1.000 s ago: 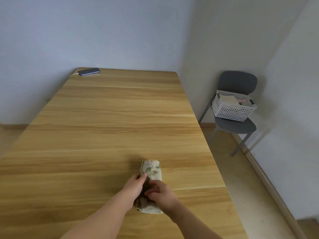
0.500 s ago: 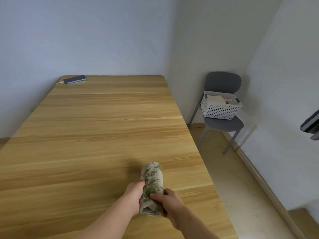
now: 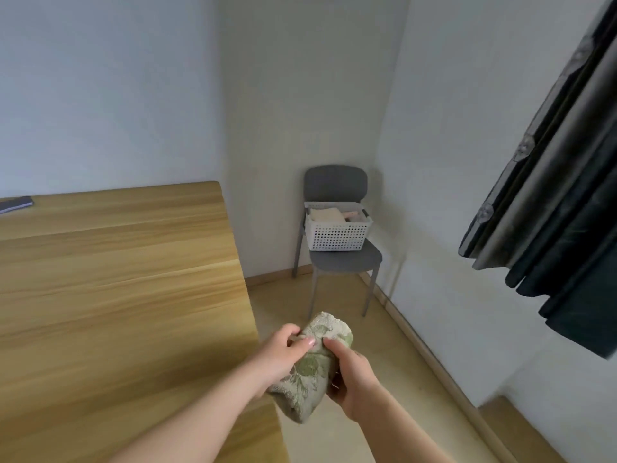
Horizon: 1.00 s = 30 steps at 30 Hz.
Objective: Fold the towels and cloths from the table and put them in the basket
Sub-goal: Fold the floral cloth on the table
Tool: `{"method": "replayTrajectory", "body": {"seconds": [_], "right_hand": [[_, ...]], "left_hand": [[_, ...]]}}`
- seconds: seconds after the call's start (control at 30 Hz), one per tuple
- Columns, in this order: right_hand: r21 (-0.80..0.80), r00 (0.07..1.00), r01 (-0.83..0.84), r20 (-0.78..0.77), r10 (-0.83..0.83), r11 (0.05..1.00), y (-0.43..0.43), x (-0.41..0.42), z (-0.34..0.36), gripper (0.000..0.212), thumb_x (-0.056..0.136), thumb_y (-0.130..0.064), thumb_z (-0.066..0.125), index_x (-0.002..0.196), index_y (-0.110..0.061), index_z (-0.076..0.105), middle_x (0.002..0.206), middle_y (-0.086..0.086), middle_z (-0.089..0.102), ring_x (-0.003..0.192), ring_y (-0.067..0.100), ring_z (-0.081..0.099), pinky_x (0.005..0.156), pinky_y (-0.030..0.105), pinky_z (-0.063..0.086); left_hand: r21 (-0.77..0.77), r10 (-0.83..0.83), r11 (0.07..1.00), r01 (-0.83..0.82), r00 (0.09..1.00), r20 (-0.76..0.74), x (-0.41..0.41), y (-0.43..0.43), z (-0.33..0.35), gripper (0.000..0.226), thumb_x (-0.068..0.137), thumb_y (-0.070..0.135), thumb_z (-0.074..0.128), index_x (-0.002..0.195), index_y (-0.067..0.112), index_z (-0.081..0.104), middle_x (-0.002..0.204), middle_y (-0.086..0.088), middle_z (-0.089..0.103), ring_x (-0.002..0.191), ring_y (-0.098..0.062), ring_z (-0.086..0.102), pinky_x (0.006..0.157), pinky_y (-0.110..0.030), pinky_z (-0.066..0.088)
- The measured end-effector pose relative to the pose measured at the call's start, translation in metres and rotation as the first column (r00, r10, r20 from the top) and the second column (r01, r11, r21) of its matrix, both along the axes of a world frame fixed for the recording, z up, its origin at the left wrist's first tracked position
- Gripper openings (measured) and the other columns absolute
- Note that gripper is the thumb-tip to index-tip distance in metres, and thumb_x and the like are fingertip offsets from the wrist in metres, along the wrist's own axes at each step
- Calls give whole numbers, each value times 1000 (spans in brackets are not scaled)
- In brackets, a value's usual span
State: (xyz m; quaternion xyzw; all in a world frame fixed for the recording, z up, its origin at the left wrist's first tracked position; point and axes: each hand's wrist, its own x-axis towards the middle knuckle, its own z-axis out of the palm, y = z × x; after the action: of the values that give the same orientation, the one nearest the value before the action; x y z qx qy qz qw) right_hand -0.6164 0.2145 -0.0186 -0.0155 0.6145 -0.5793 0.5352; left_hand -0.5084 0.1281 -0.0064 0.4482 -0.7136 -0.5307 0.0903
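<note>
Lifted off the table (image 3: 117,295) now, the rolled green leaf-print towel (image 3: 312,365) is out past the table's edge, over the floor. Left hand (image 3: 280,355) and right hand (image 3: 350,379) are both wrapped around it. The white perforated basket (image 3: 337,235) sits on the grey chair (image 3: 344,259), well apart, with a cream folded towel (image 3: 325,215) and something pinkish inside.

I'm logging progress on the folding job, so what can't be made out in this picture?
Head view only:
- What the basket holds: its wall hides all but a pale cloth and something pinkish, too small to count.
- How the towel is folded: covered by the left hand and right hand.
- The dark device on the table: cut off by the left edge.
- The table's near part: outside the frame.
</note>
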Motion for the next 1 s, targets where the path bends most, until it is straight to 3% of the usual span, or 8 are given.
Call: {"method": "replayTrajectory", "body": {"seconds": [0.13,0.2,0.27,0.37,0.57,0.73,0.93,1.0], "right_hand": [[-21,997,66,44,-65,998,29,-109,12,27,85,-16,63,109,-4,61,96,16,67,78,27,64,63,30,55],[-21,993,102,61,-100,995,43,-156,18,24,85,-16,62,106,-5,61,92,15,67,74,26,62,57,28,53],[-33,983,161,91,-157,986,56,-199,22,19,85,-16,60,101,-5,62,88,15,66,73,26,62,60,29,52],[-69,965,233,138,-222,970,64,-250,23,10,86,-13,56,92,-7,60,81,12,65,69,24,60,60,28,50],[-115,960,230,191,-206,966,40,-303,16,21,85,-6,53,103,-17,53,91,5,63,76,20,59,64,31,44],[-83,996,48,74,-42,995,-2,-355,13,14,85,-14,57,94,-25,57,91,0,64,80,18,59,66,28,44],[58,975,18,-221,-5,998,-124,-420,9,10,86,-16,67,90,-13,58,78,4,65,65,17,58,47,22,38],[33,956,15,-292,-5,999,-173,-438,13,6,87,-15,65,89,-15,60,80,4,66,67,16,58,50,23,37]], "left_hand": [[274,-161,947,169,986,-51,-101,15,11,56,75,41,75,121,22,49,113,-1,65,96,-17,67,82,-33,56],[373,-221,901,224,974,-51,-145,23,17,45,73,32,79,111,21,57,109,-3,69,98,-19,68,90,-39,54],[372,-225,900,225,973,-45,-184,31,22,28,78,28,75,100,25,58,104,0,69,91,-16,67,84,-32,55],[390,-76,914,115,990,-116,-227,36,22,23,85,21,68,104,27,56,99,0,67,82,-13,62,67,-25,52],[422,267,893,-156,939,-219,-285,11,9,16,85,7,65,93,21,62,102,-10,66,88,-25,63,75,-32,49],[303,173,946,-118,972,-161,-324,-37,-3,9,90,13,60,87,21,62,92,-3,65,84,-16,59,67,-22,43],[239,137,965,-107,984,-112,-370,-162,-8,6,88,23,64,91,27,64,103,7,64,105,-15,55,89,-28,39],[254,159,959,-128,982,-105,-387,-212,-5,7,86,24,65,92,28,65,106,5,66,107,-17,57,98,-33,41]]}}
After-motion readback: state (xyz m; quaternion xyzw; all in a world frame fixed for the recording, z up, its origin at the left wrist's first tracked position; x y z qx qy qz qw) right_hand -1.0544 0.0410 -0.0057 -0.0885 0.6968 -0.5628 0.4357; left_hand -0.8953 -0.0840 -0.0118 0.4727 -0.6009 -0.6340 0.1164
